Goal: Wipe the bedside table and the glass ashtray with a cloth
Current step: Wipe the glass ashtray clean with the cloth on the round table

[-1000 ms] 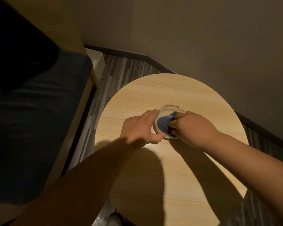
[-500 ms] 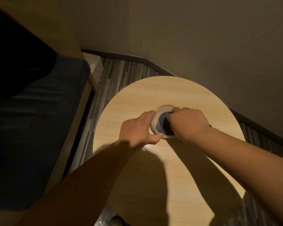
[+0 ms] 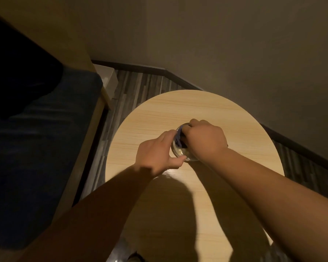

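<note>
Steadying the ashtray [image 3: 180, 153] at the middle of the table [image 3: 225, 118], the left hand [image 3: 155, 151] curled round its rim while the right hand [image 3: 204, 140] pinched the cloth [image 3: 178, 138] inside; firm bracing and slow circling would serve best.

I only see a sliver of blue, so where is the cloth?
In the head view the cloth sits inside the glass ashtray at mid-table, under the right hand, beside the left hand.
</note>
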Demonstrator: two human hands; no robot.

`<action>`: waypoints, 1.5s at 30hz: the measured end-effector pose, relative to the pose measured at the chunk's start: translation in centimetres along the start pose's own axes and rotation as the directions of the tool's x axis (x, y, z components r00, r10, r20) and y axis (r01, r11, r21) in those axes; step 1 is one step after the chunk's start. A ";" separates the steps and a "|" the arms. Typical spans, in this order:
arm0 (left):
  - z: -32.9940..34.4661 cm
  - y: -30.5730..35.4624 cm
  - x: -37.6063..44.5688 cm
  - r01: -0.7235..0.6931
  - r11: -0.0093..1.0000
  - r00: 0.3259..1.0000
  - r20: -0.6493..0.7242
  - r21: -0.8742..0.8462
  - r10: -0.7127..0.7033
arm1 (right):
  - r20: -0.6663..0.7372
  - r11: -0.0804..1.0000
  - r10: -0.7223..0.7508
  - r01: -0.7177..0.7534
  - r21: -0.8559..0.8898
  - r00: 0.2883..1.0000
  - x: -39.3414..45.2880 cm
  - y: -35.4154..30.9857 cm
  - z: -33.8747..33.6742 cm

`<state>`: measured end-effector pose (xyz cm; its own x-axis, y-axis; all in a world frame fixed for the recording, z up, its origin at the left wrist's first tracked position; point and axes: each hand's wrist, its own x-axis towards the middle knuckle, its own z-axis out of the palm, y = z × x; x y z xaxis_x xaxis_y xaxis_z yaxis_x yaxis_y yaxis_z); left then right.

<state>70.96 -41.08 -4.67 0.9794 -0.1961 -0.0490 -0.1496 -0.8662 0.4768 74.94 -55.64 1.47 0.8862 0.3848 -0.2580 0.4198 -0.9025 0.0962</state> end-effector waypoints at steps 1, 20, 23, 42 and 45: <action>0.0 0.1 -0.1 0.008 1.000 1.000 -0.007 -0.004 -0.008 | 0.015 1.000 0.013 -0.013 -0.019 1.000 0.0 0.1 -0.2; 0.3 0.1 -0.1 0.017 1.000 1.000 -0.016 -0.008 -0.017 | 0.001 0.979 -0.204 0.204 0.008 0.979 -1.7 0.6 1.6; 0.2 0.1 0.0 0.037 0.999 0.999 -0.026 -0.006 -0.037 | -0.005 0.979 -0.201 0.200 -0.042 0.980 -1.5 0.5 1.4; 0.6 0.2 -0.2 0.021 1.000 0.999 -0.029 0.000 -0.021 | 0.149 0.994 -0.091 0.080 0.080 0.985 -2.8 0.9 -0.1; 0.4 0.1 -0.1 0.010 1.000 0.999 -0.038 -0.001 -0.010 | 0.098 0.966 -0.197 0.176 0.191 0.975 -2.2 1.8 1.3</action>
<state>70.75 -41.33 -4.97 0.9852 -0.1702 -0.0206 -0.1399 -0.8676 0.4773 73.48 -58.33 0.96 0.7623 0.5344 -0.3651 0.5241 -0.8407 -0.1362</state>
